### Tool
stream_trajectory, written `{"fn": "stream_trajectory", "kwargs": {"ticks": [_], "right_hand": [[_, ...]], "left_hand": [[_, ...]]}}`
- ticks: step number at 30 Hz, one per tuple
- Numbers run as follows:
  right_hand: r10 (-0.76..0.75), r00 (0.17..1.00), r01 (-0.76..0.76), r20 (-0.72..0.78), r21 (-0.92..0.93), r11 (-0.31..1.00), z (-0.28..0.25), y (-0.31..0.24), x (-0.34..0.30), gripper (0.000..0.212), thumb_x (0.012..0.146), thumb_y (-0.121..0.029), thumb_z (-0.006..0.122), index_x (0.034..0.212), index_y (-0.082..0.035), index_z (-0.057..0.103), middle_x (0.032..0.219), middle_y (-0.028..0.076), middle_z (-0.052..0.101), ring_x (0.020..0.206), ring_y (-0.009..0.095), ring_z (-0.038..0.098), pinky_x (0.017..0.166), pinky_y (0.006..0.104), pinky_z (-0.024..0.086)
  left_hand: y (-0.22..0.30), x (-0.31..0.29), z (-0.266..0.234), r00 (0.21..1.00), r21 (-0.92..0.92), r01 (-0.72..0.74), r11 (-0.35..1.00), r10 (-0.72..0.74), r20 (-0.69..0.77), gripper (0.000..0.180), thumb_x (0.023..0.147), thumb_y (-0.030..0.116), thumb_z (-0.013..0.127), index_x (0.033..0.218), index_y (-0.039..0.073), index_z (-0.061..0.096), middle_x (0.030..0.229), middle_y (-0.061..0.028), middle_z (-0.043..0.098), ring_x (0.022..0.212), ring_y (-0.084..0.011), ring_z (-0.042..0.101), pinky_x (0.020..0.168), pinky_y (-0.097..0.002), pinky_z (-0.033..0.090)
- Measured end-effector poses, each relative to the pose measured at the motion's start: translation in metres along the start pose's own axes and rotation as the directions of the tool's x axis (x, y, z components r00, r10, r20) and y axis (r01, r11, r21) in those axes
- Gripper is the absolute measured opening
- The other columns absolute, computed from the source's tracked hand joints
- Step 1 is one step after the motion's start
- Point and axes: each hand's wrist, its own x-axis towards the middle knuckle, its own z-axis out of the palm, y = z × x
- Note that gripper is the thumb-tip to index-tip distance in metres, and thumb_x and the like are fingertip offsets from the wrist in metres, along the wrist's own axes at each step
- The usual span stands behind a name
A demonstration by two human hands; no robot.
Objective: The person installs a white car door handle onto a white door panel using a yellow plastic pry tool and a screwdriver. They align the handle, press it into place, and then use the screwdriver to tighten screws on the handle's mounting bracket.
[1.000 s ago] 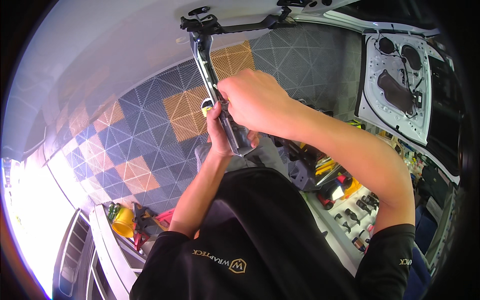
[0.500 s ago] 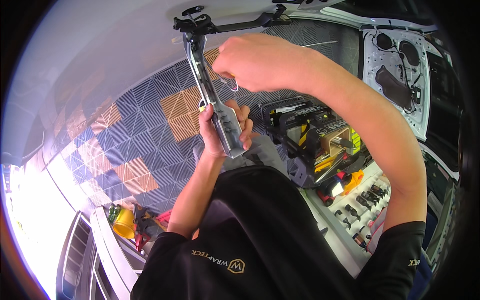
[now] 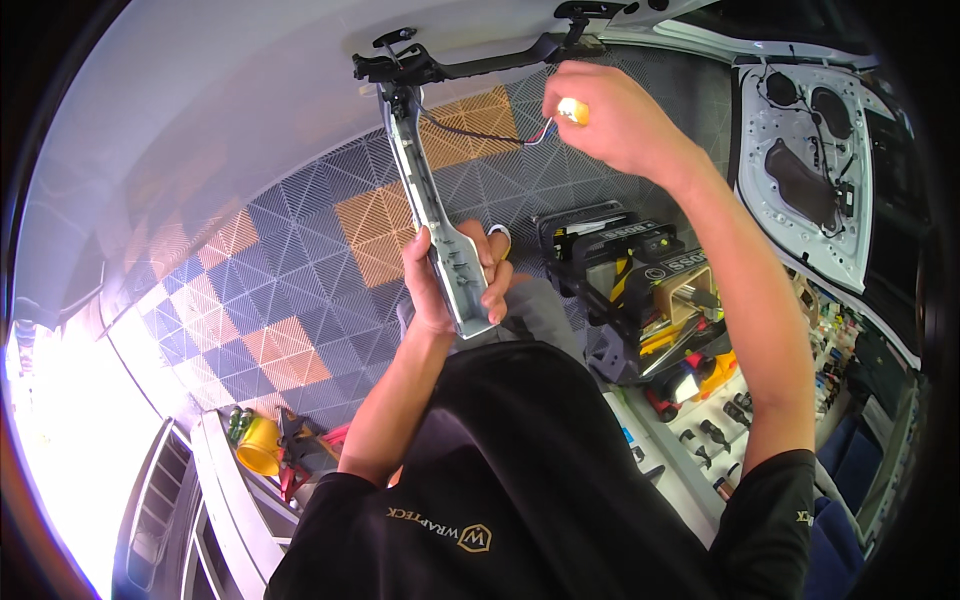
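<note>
Head view: my left hand (image 3: 447,285) wraps the lower end of the stiff, light grey trim strip (image 3: 430,200), which hangs below the black bracket (image 3: 450,68); my right hand (image 3: 615,120) pinches its thin, fragile wire connector (image 3: 570,110).

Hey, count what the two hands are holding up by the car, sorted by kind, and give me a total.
Long grey trim strip, gripped at its lower end by the left hand: 1
Small yellow connector on thin wires, pinched in the right hand: 1
Total: 2
</note>
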Motion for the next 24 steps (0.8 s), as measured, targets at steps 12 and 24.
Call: {"fn": "stream_trajectory", "kwargs": {"ticks": [12,24], "right_hand": [[0.195,0.976,-0.159,-0.101,0.288,0.944,0.090,-0.068,-0.082,0.038,0.088,-0.014,0.076,0.124,-0.014,0.066,0.106,0.013,0.063,0.085,0.035,0.070,0.074,0.0444,0.058],[0.308,0.907,-0.136,-0.285,0.496,0.858,0.057,-0.106,-0.100,0.021,0.089,-0.007,0.074,0.110,-0.003,0.070,0.094,0.014,0.068,0.077,0.034,0.070,0.070,0.0421,0.057]], "left_hand": [[-0.004,-0.005,0.007,0.951,0.372,-0.186,0.909,0.261,-0.164,0.070,0.101,0.068,0.044,0.093,0.000,0.057,0.068,-0.0134,0.057,0.052,-0.0283,0.057,0.054,-0.0367,0.056],[-0.004,-0.009,-0.001,0.899,0.458,-0.094,0.884,0.274,-0.342,0.082,0.097,0.083,0.035,0.095,0.005,0.060,0.075,-0.0132,0.062,0.059,-0.0284,0.063,0.057,-0.0402,0.056]]}}
